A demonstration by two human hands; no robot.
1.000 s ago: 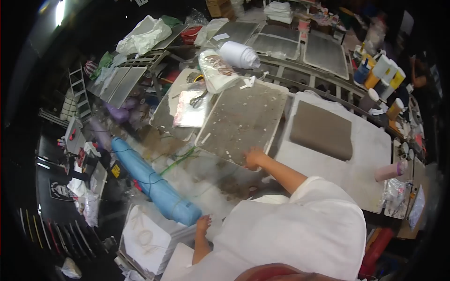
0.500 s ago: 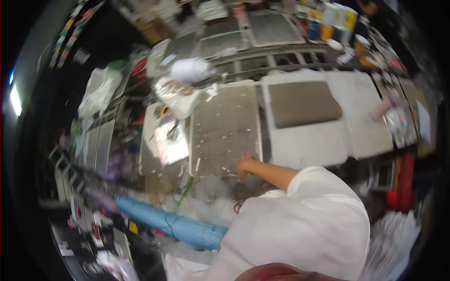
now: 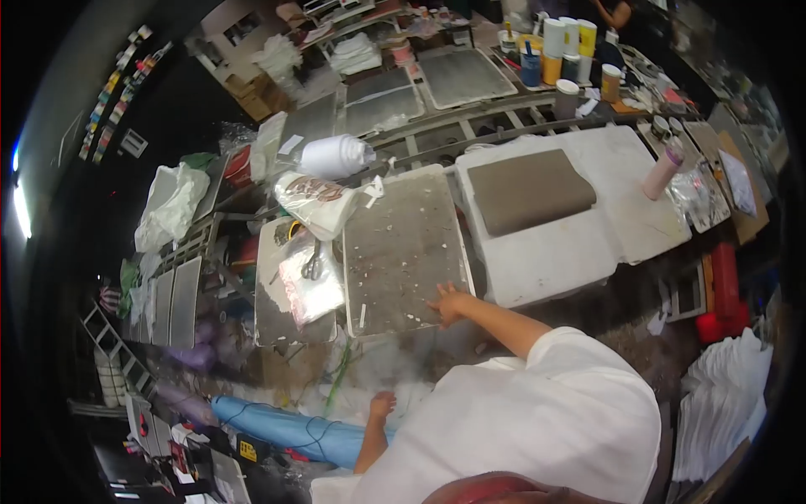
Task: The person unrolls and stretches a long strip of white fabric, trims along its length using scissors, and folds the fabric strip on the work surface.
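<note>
My right hand (image 3: 452,305) reaches over the lower right edge of a speckled grey board (image 3: 403,252). Its fingers are spread, with the tips at the board's surface, and nothing is in them. Small white scraps lie scattered over that board. My left hand (image 3: 382,406) is low beside my body, near a long blue wrapped roll (image 3: 294,427). Its fingers are loosely bent and I see nothing held. Left of the speckled board, scissors (image 3: 312,262) lie on a shiny plastic packet (image 3: 311,290). A clear plastic bag (image 3: 319,204) rests at the board's upper left corner.
A brown sheet (image 3: 531,191) lies on the white padded boards (image 3: 546,265) to the right. Behind the bag is a white roll (image 3: 334,156). A pink bottle (image 3: 663,170) stands at the right, with several paint containers (image 3: 554,50) farther back. Stacked white sheets (image 3: 722,403) are at lower right.
The view has shifted slightly and become sharper. My left hand has come into sight beside the blue roll. My right hand remains at the board's lower right edge.
</note>
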